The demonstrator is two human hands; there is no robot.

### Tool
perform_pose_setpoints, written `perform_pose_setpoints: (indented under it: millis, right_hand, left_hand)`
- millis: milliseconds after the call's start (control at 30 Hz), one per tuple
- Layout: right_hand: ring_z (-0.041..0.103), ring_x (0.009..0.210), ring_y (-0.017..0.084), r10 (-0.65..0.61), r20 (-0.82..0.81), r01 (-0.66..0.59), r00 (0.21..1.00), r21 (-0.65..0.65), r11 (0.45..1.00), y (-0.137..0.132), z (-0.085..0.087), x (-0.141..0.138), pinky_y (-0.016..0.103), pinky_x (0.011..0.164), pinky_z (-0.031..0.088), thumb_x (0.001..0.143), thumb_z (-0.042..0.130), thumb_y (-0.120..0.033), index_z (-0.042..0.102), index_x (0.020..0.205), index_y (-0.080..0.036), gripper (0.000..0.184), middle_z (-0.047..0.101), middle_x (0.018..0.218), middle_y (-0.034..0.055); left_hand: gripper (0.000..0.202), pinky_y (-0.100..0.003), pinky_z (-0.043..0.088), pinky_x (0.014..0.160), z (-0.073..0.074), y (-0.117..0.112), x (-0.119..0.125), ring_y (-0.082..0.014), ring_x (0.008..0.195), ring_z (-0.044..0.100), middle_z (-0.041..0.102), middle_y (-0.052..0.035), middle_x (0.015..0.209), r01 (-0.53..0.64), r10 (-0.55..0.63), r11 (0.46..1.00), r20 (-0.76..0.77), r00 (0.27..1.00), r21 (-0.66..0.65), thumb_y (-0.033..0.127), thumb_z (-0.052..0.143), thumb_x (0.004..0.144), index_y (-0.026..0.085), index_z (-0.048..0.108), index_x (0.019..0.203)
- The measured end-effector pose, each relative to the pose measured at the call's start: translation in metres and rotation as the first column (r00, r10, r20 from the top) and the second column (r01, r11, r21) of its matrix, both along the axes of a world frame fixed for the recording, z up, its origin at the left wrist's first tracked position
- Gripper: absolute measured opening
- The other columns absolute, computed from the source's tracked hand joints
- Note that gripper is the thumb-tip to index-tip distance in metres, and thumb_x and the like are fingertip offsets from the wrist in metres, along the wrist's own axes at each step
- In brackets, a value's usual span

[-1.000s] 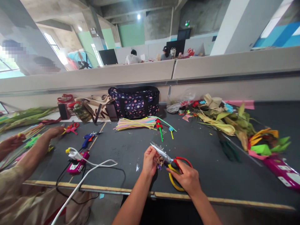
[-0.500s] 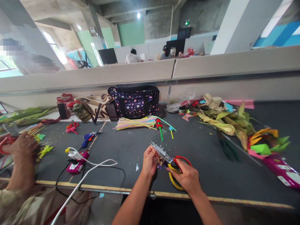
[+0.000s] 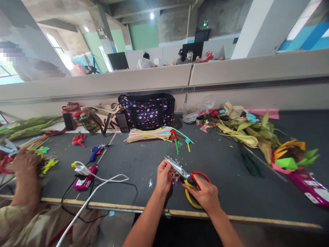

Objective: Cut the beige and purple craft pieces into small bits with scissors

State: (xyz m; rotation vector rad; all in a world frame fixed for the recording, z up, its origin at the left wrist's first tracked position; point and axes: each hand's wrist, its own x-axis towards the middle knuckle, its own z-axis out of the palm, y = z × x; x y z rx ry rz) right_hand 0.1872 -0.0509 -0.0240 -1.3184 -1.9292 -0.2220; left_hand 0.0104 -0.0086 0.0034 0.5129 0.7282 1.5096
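Observation:
My right hand (image 3: 205,195) is wrapped round the red and yellow handles of a pair of scissors (image 3: 180,170). Their blades point up and left, nearly closed, past the fingertips of my left hand (image 3: 163,175). That hand is closed in a pinch beside the blades; what it holds is too small and hidden to make out. Under the scissors lie small tan and purple bits (image 3: 175,179), with pale scraps around the blade tips. Beyond them are a red flower on a green pipe-cleaner stem (image 3: 175,141) and a blue one on a yellow stem (image 3: 188,144).
A bundle of pipe cleaners (image 3: 149,134) lies before a dark patterned bag (image 3: 151,111). Left are a blue glue gun (image 3: 97,152), a purple power strip (image 3: 84,179) with a white cable, and a co-worker's hand (image 3: 27,163) with scissors. Dried husks (image 3: 244,135) and pliers (image 3: 250,161) lie right.
My hands and scissors stay almost in place; the blades look slightly more closed. At the left, the co-worker's hand and scissors have shifted a little.

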Motion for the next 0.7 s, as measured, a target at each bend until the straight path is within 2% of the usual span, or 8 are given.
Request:
perform_pose_setpoints:
  millis: [200,400,567,700]
  right_hand:
    - [0.065,0.061,0.012,0.011,-0.045,-0.014,0.999,-0.053,0.999,0.0,-0.006,0.003,0.02,0.062,0.046,0.084,0.055,-0.058,0.068,0.098,-0.017,0.046,0.071,0.073,0.0034]
    - [0.066,0.065,0.015,-0.122,-0.037,0.117,0.992,-0.105,0.988,0.002,-0.002,0.003,0.023,0.061,0.044,0.083,0.051,-0.063,0.064,0.106,-0.016,0.054,0.071,0.079,0.0056]
    - [0.065,0.063,0.018,-0.2,-0.027,0.192,0.98,-0.171,0.966,0.003,0.004,0.002,0.025,0.057,0.042,0.084,0.044,-0.067,0.061,0.107,-0.016,0.058,0.068,0.07,0.0046]
    - [0.065,0.06,0.019,-0.241,-0.052,0.226,0.969,-0.206,0.952,0.004,0.003,0.003,0.026,0.055,0.041,0.083,0.043,-0.068,0.061,0.105,-0.018,0.058,0.066,0.065,0.0019]
  left_hand:
    - [0.035,-0.016,0.03,0.048,0.004,0.0,0.0,-0.0043,0.048,0.039,0.047,0.005,0.056,0.005,-0.005,1.0,-0.009,1.0,-0.003,0.038,0.079,0.066,0.015,0.053,0.065]
    - [0.028,-0.015,0.033,0.048,0.007,0.001,-0.001,-0.004,0.051,0.046,0.056,0.0019,0.063,0.024,-0.024,0.998,0.017,1.0,-0.053,0.034,0.078,0.068,0.014,0.06,0.073]
    - [0.027,-0.015,0.037,0.048,0.011,0.0,-0.002,-0.0039,0.05,0.048,0.062,0.0001,0.07,0.007,-0.006,0.998,0.024,1.0,-0.062,0.034,0.078,0.067,0.014,0.059,0.071]
    - [0.025,-0.015,0.038,0.048,0.01,0.001,-0.002,-0.0038,0.05,0.048,0.063,-0.0002,0.07,-0.007,0.007,0.999,0.002,1.0,-0.041,0.032,0.077,0.068,0.014,0.059,0.068]
